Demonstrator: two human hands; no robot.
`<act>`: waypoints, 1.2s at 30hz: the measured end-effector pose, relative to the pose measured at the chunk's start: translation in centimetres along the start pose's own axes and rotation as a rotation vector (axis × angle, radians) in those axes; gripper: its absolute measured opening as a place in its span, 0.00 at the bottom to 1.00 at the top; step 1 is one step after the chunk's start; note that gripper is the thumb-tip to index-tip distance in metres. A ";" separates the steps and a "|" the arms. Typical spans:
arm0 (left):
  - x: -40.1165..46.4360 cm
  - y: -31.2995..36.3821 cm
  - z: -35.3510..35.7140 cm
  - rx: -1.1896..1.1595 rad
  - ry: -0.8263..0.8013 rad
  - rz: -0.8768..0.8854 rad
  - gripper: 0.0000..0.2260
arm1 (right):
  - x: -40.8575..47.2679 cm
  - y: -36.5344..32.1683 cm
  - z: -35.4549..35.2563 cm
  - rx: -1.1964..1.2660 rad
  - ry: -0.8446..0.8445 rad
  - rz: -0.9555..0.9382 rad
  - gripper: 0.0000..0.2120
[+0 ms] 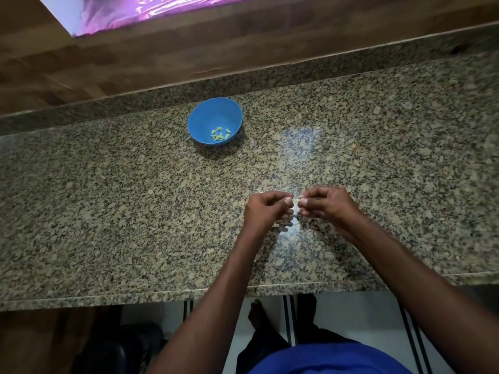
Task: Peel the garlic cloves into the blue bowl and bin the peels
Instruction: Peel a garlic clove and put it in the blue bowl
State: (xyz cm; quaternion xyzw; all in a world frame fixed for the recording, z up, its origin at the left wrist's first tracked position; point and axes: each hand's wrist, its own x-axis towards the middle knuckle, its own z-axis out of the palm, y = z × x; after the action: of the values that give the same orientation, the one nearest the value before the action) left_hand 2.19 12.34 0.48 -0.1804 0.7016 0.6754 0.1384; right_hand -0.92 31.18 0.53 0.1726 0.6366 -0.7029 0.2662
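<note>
— Two hands over the counter (135, 184), is that right?

— Yes. The left hand (266, 210) and the right hand (328, 205) meet just above the speckled granite, near its front edge, fingertips almost touching each other.

— What are they holding?

— A small pale garlic clove (297, 200), only a sliver of it showing between them. The fingers (287, 203) of the left hand are curled in and pinch one end; the right hand's fingers are curled too and pinch the other end. How much skin is on the clove is too small to tell.

— And the blue bowl?

— The blue bowl (208, 114) stands upright on the counter well beyond the hands, toward the back and a little to the left. Several peeled cloves (220, 134), pale yellow-green, lie in a loose cluster at its bottom.

— Anything else around?

— A raised granite strip runs along the back of the counter, and behind it is a wooden wall (162, 58) with a bright purple-lit opening at the top. Below the counter's front edge you see the person's blue garment (332, 359), a bare foot (256, 314) and a pale tiled floor with dark stripes.
</note>
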 end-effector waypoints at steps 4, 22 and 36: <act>0.4 0.2 0.4 -0.078 -0.018 -0.073 0.06 | 0.0 0.1 -0.2 -0.039 0.004 -0.033 0.08; 4.9 0.4 1.3 0.640 0.229 0.247 0.09 | 1.2 1.9 -0.1 -0.529 0.334 -0.237 0.05; -3.5 -6.8 0.2 1.110 0.218 0.521 0.03 | -0.6 4.1 0.6 -0.641 0.329 -0.163 0.07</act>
State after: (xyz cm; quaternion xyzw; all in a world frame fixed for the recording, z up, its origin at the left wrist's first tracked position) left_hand 8.31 12.62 -4.10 0.0277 0.9791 0.1992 -0.0304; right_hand 2.09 30.53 -2.36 0.1398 0.8704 -0.4496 0.1441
